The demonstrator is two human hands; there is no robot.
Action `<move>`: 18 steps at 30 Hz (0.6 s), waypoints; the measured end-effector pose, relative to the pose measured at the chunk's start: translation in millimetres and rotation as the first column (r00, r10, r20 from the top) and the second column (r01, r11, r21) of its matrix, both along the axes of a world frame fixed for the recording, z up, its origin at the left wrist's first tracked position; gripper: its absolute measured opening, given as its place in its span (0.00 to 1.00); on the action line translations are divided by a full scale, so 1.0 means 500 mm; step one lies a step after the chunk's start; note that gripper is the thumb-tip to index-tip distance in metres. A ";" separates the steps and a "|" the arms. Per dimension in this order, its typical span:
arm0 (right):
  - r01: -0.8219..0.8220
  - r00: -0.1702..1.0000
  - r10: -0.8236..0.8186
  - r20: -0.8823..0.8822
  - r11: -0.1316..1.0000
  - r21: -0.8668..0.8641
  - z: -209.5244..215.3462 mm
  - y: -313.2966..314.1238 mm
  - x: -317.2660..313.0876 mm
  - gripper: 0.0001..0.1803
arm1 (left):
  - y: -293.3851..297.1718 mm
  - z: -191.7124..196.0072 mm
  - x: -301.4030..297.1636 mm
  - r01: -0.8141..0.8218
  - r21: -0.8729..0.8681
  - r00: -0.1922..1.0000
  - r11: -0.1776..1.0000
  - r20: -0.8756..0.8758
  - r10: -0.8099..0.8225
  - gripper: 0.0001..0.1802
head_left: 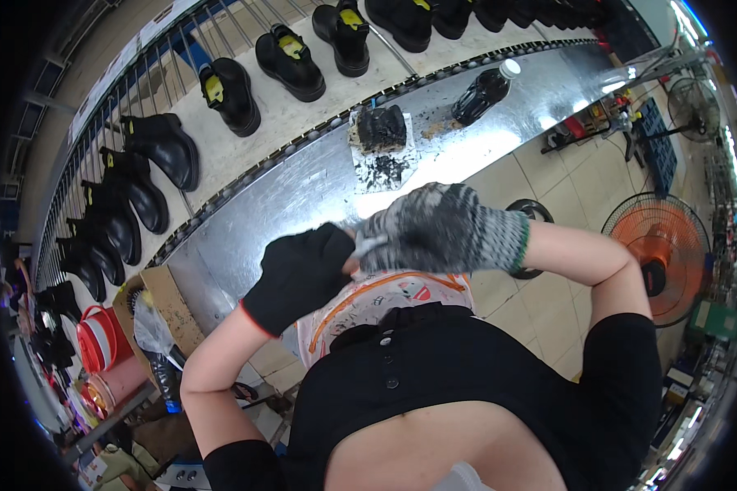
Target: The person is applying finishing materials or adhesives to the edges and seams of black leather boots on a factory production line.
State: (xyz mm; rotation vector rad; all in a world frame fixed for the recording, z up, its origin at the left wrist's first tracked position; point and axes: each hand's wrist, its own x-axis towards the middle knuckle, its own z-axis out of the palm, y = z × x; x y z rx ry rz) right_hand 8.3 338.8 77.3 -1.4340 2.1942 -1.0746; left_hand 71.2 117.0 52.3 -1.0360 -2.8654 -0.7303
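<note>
My left hand wears a black glove with an orange-red cuff, and its fingers are curled in. Against its fingertips is my right hand, closed, in a grey-and-white knit glove stained black, with a green cuff. The two hands meet in front of my body, over a pale patterned apron. A small greyish-white bit shows between them; I cannot make out what it is. Beyond the hands, on the metal ledge, a blackened block or sponge sits on a stained white sheet.
Black shoes with yellow inside stand in a row along a curved conveyor. A dark bottle with a white cap lies on the ledge. At left is a cardboard box; an orange fan stands at right.
</note>
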 end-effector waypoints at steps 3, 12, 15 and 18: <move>0.000 0.949 0.096 -0.301 0.952 0.305 0.104 0.010 0.027 0.22 | -0.019 0.052 0.031 0.022 0.061 0.996 0.998 0.081 -0.027 0.13; -0.094 0.929 0.128 -0.347 0.989 0.114 0.109 0.031 0.072 0.24 | -0.006 0.141 0.066 0.032 -0.016 0.963 0.999 0.270 -0.026 0.20; -0.167 0.877 0.345 -0.335 0.871 0.462 0.151 0.039 0.084 0.29 | -0.023 0.167 0.080 0.124 0.138 0.974 0.983 0.173 -0.148 0.21; -0.095 0.846 0.320 -0.426 0.878 0.470 0.160 0.061 0.061 0.27 | -0.029 0.202 0.079 0.092 0.146 0.951 0.985 0.279 -0.131 0.21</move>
